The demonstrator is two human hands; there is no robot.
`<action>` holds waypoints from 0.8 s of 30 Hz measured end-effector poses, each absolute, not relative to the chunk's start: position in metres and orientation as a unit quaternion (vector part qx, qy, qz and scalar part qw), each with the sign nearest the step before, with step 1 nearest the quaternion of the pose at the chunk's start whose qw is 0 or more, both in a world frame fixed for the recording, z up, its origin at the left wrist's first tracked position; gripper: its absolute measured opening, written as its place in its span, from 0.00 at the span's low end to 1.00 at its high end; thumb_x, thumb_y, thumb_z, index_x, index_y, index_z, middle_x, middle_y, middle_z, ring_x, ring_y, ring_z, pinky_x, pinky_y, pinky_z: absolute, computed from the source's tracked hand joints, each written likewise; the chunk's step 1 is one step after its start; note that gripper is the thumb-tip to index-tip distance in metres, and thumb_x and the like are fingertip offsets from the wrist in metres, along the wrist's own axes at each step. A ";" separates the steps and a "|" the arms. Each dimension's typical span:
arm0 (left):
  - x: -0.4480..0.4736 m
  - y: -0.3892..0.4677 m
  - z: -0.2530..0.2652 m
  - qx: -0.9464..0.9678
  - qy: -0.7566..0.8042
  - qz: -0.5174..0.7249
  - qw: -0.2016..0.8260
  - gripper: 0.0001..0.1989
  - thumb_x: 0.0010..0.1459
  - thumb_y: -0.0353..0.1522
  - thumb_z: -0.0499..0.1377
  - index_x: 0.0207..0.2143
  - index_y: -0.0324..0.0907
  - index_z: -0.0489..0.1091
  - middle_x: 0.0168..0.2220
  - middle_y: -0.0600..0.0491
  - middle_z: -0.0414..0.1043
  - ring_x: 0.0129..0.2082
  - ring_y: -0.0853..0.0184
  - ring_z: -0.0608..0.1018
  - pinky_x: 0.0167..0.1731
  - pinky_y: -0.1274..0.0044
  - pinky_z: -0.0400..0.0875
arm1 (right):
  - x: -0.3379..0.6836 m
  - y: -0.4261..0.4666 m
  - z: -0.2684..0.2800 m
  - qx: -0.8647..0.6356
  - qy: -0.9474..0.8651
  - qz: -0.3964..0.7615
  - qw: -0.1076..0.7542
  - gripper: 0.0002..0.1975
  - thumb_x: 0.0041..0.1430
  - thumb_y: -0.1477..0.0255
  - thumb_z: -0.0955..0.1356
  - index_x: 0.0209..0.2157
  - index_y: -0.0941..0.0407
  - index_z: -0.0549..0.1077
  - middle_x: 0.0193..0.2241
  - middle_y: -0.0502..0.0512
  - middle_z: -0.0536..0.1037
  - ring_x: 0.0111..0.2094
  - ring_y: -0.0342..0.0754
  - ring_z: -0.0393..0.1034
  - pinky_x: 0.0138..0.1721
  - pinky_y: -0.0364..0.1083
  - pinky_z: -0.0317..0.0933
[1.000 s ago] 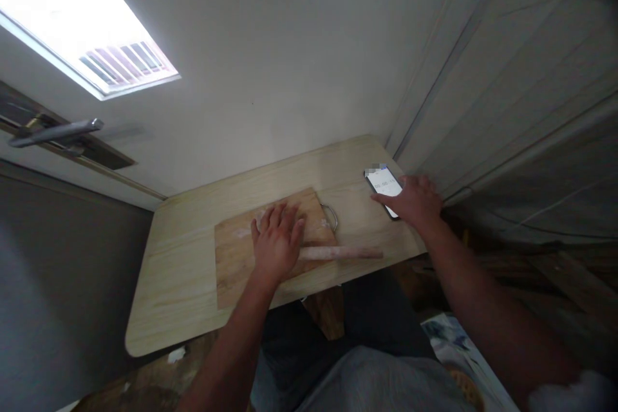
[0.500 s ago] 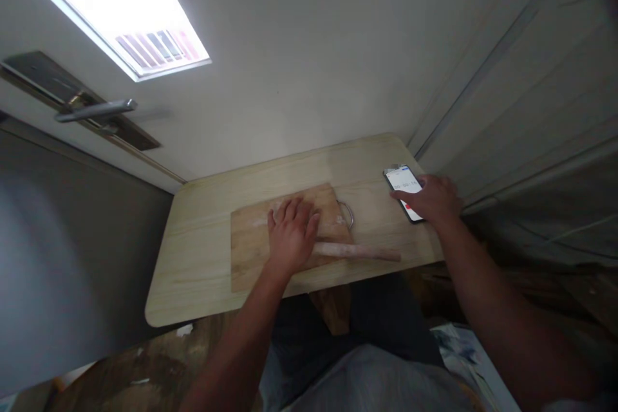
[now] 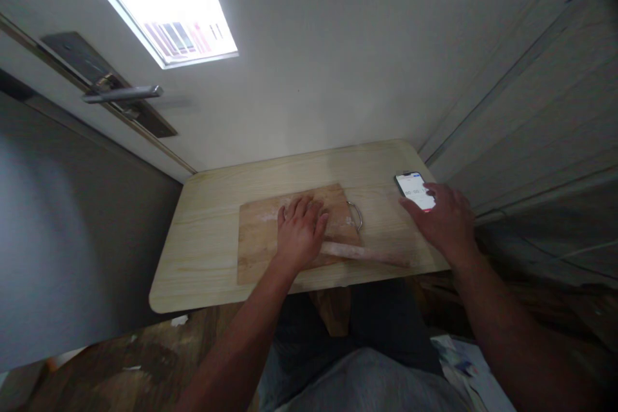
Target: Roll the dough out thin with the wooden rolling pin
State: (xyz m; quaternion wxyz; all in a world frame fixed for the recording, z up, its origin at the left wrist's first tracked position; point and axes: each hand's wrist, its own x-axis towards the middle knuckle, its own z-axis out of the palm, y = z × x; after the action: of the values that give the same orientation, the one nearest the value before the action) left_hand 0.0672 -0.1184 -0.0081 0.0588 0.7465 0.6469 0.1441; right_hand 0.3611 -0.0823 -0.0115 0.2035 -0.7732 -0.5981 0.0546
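Observation:
My left hand (image 3: 302, 228) lies palm down with fingers extended on a wooden cutting board (image 3: 258, 244) smudged with white powder. What is under the palm is hidden. Just beside that hand, a powdery wooden rolling pin (image 3: 364, 252) lies across the board's near right corner, its right end past the board. A metal ring handle (image 3: 357, 215) sits at the board's right side. Over the lower right part of a phone (image 3: 410, 185) with a lit timer screen is my right hand (image 3: 447, 215), thumb and fingers apart. Whether it touches the phone is hard to see.
The small light wooden table (image 3: 203, 257) stands against a white door (image 3: 309, 90) with a metal lever handle (image 3: 123, 94) at the left. A wall (image 3: 545, 109) rises close on the right. Papers (image 3: 463, 360) lie low at the right.
The view has shifted slightly. My right hand's thumb and fingers have spread and drawn back toward the phone's lower end. My left hand stays on the board.

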 end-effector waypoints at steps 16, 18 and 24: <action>0.048 -0.106 0.000 0.769 0.602 0.172 0.130 0.20 0.70 0.43 0.47 0.57 0.49 0.68 0.63 0.51 0.66 0.64 0.63 0.65 0.66 0.62 0.51 | 0.307 -0.169 0.006 -0.543 -0.739 0.386 0.096 0.17 0.67 0.57 0.61 0.46 0.52 0.73 0.41 0.55 0.79 0.41 0.53 0.73 0.42 0.49 0.61; 0.052 -0.108 -0.001 0.734 0.648 0.174 0.109 0.21 0.70 0.44 0.45 0.58 0.49 0.67 0.62 0.50 0.67 0.64 0.61 0.65 0.66 0.57 0.49 | 0.307 -0.166 0.008 -0.542 -0.741 0.386 0.092 0.17 0.67 0.57 0.61 0.45 0.52 0.73 0.40 0.55 0.79 0.40 0.53 0.74 0.41 0.49 0.60; 0.066 -0.108 -0.005 0.740 0.661 0.107 0.070 0.24 0.70 0.46 0.42 0.62 0.53 0.62 0.65 0.50 0.62 0.66 0.54 0.59 0.65 0.49 0.47 | 0.307 -0.163 0.001 -0.574 -0.707 0.408 0.066 0.17 0.64 0.53 0.62 0.41 0.51 0.70 0.31 0.52 0.78 0.34 0.51 0.73 0.34 0.47 0.57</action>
State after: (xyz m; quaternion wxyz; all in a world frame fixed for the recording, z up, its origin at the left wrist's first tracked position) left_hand 0.0657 -0.1080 -0.0046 0.0702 0.7396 0.6607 0.1071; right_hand 0.3069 -0.1635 0.0009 0.0658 -0.5741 -0.7069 0.4079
